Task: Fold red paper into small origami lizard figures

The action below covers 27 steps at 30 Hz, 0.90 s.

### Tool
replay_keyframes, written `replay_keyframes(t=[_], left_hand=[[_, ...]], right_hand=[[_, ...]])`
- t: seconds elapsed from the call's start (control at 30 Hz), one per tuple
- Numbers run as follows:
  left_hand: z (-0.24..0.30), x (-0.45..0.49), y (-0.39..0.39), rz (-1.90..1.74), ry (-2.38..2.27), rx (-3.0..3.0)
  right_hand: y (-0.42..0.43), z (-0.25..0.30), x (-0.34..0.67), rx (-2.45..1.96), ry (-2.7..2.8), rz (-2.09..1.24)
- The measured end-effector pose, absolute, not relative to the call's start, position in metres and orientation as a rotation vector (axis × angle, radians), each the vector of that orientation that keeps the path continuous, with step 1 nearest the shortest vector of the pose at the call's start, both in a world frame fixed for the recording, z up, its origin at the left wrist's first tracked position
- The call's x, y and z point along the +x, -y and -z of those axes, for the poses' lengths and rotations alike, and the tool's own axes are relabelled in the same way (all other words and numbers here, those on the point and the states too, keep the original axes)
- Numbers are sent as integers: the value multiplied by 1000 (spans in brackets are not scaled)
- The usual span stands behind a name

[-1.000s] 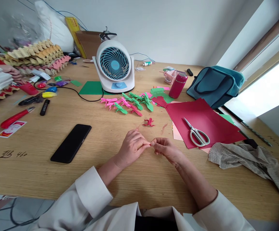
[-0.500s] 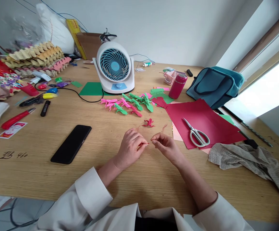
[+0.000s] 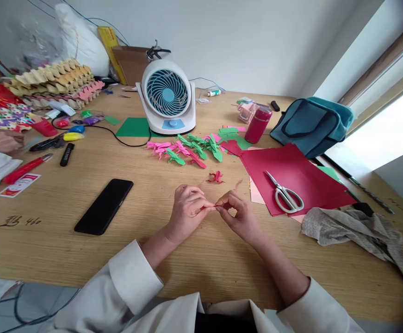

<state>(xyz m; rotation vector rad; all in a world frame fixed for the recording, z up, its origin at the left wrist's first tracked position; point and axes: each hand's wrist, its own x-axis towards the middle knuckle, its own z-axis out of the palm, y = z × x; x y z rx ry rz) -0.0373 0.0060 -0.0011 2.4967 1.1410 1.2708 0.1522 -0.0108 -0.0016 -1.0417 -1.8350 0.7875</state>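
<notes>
Fingertip to fingertip, my left hand [image 3: 190, 210] and my right hand [image 3: 238, 212] pinch a small piece of folded red paper [image 3: 215, 206] just above the table. Most of that paper is hidden by my fingers, so its shape cannot be made out. Right beyond my hands lies a small red folded paper figure [image 3: 216, 177]. Farther back, a cluster of pink, green and red folded paper figures [image 3: 196, 147] rests in front of the fan. To the right, white-handled scissors [image 3: 288, 196] lie on large red paper sheets [image 3: 312, 178].
A black phone [image 3: 104, 206] lies on the left. Behind the figures stand a white fan [image 3: 169, 95] and a pink bottle [image 3: 258, 125]. A teal bag [image 3: 312, 125] and a grey cloth [image 3: 350, 229] are on the right. Another person's hand [image 3: 2, 140] shows at the left edge.
My right hand has moved left, and its fingertips now meet my left hand's at the red paper. At the far left, the other person's hand and sleeve have moved farther into view.
</notes>
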Motion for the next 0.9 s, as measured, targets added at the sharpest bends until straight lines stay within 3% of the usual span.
replay_keyframes(t=[0.47, 0.9], left_hand=[[3, -34, -5, -1184, -1122, 2487], [9, -25, -6, -1180, -1123, 1548]], right_hand=[[14, -1, 151, -1016, 1980, -700], [14, 25, 135, -1173, 1668, -1033]])
